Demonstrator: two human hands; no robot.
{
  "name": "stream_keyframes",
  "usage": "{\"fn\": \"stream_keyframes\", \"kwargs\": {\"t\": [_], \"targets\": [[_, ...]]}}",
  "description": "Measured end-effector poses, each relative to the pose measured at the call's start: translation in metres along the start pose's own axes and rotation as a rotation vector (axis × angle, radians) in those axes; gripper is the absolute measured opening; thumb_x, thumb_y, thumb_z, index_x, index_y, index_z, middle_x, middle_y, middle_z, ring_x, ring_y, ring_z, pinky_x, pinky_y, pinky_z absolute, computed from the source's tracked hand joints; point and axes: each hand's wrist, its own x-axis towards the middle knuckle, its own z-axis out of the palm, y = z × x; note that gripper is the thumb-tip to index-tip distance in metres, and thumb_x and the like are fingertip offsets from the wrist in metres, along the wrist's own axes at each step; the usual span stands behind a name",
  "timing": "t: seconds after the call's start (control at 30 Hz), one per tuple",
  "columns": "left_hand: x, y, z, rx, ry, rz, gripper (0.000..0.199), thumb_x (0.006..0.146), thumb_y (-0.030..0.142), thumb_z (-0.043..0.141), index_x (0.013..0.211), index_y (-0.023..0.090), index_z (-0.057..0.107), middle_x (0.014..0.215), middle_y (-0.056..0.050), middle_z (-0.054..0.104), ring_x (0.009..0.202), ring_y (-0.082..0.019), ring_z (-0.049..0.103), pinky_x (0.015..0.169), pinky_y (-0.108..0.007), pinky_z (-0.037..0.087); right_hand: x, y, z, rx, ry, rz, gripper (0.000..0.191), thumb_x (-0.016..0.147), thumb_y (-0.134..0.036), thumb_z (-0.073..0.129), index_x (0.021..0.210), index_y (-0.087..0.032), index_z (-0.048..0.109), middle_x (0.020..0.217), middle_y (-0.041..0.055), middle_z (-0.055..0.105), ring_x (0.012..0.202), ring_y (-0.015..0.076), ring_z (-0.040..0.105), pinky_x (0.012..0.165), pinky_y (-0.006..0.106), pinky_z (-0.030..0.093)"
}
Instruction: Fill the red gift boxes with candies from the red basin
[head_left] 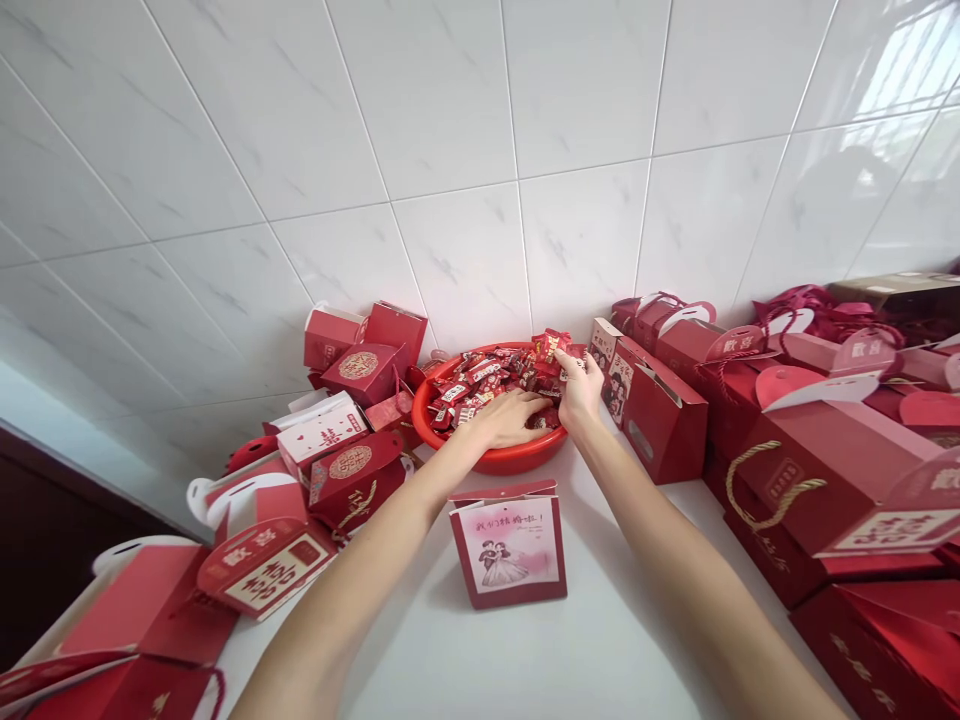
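A red plastic basin (495,461) full of small red-wrapped candies (487,380) sits against the tiled wall. My left hand (506,415) lies palm down in the candies with fingers spread among them. My right hand (581,385) is at the basin's right rim, closed on a clump of candies. An open red and pink gift box (510,548) with a cartoon couple on its front stands on the white table in front of the basin, between my forearms.
Red gift boxes (352,370) are piled at the left of the basin and down the table's left edge. More red boxes with handles (787,440) crowd the right side. The white tiled wall (480,150) is directly behind.
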Motion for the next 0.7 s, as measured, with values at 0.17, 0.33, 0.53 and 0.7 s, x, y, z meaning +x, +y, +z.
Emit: {"fn": "stream_keyframes", "kwargs": {"t": [0.17,0.33,0.53,0.7], "targets": [[-0.0015,-0.0037,0.0017,0.034,0.005,-0.064,0.046,0.084,0.026,0.064,0.130,0.023,0.067,0.127,-0.012,0.068,0.113,-0.031,0.065,0.097,-0.040,0.051,0.0003,0.0019,-0.0013,0.007,-0.004,0.000,0.041,0.052,-0.029,0.079,0.075,-0.023,0.045,0.064,-0.0092,0.056,0.058,0.0083,0.052,0.053,0.020,0.042],[-0.0025,-0.0075,0.0027,0.004,-0.022,-0.077,0.037,0.083,0.025,0.064,0.119,0.023,0.071,0.113,-0.011,0.070,0.102,-0.030,0.067,0.083,-0.035,0.053,0.0014,0.0036,-0.0025,-0.014,0.008,-0.014,0.039,0.054,-0.029,0.079,0.079,-0.022,0.049,0.064,-0.0098,0.055,0.059,0.0081,0.052,0.055,0.020,0.042],[-0.0025,-0.0091,0.0040,-0.110,0.007,-0.093,0.027,0.077,0.019,0.065,0.104,0.018,0.064,0.104,-0.009,0.072,0.093,-0.027,0.069,0.079,-0.033,0.052,0.0005,0.0020,-0.0016,-0.005,-0.001,-0.012,0.037,0.054,-0.028,0.078,0.078,-0.021,0.050,0.069,-0.0076,0.059,0.064,0.0088,0.055,0.057,0.020,0.045],[-0.0048,-0.0083,0.0027,-0.109,0.072,-0.169,0.040,0.075,0.014,0.064,0.114,0.017,0.059,0.106,-0.010,0.073,0.093,-0.029,0.070,0.076,-0.034,0.053,0.0001,0.0010,-0.0011,-0.021,-0.007,-0.017,0.034,0.056,-0.027,0.077,0.077,-0.021,0.051,0.067,-0.0081,0.056,0.063,0.0093,0.055,0.058,0.020,0.046]]}}
